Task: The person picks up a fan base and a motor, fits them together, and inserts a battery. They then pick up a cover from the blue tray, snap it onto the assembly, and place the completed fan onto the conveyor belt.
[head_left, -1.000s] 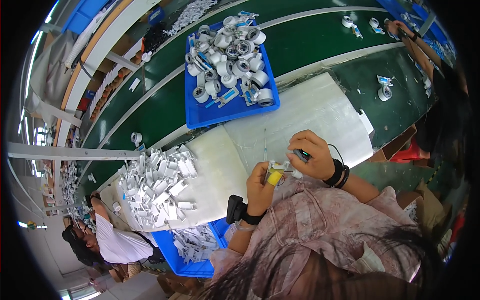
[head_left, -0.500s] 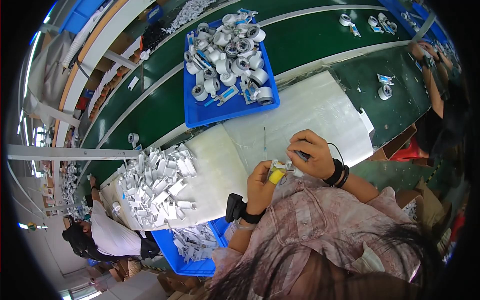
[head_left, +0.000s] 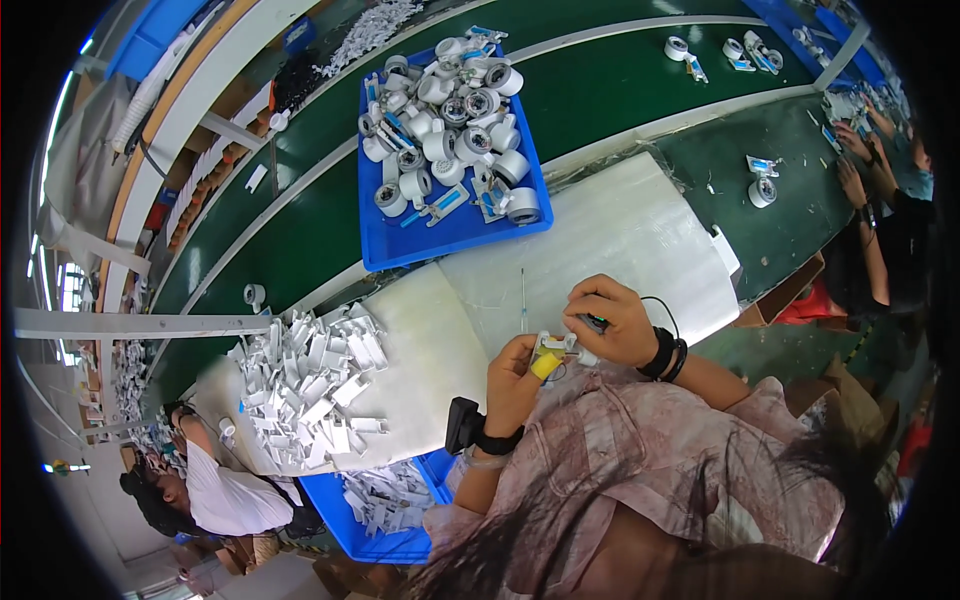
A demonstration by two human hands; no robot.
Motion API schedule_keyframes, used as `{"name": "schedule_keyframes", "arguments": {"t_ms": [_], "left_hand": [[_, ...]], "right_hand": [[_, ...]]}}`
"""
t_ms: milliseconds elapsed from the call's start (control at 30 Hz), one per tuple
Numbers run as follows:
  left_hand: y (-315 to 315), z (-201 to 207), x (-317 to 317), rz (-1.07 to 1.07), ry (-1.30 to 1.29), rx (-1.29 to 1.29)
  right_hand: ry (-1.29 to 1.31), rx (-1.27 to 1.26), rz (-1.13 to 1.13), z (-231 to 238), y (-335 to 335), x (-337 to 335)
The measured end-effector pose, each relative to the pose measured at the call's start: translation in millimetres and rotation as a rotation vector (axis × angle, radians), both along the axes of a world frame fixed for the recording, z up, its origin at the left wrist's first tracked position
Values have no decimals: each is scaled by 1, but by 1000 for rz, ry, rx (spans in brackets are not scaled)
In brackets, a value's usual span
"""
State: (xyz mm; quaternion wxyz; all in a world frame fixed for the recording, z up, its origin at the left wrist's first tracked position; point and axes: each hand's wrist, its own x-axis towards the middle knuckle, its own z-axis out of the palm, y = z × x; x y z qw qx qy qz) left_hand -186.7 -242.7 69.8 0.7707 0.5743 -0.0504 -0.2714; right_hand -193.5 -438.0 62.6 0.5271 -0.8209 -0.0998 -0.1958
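Watching remotely, I saw the white part (head_left: 553, 341), right of frame centre, pinched by the left hand (head_left: 512, 382), its long axis unclear, while the right hand (head_left: 617, 322), curled round a dark tool (head_left: 594, 323), sat just right of it.

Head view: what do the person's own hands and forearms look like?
The left hand wears a black strap with a black box-shaped device, a pale band behind it, and perhaps a yellow thumb wrap. The right hand wears two black wristbands, a thin dark cable looping nearby. The sleeves are mottled pink.
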Motion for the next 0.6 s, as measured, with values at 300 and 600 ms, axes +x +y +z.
{"name": "schedule_keyframes", "arguments": {"t_ms": [300,600], "left_hand": [[-2,-9,12,74,53,-6],[35,-12,60,209,72,133]], "right_hand": [[32,-26,12,-1,1,17],[120,-210,-23,-38,-10,33]]}}
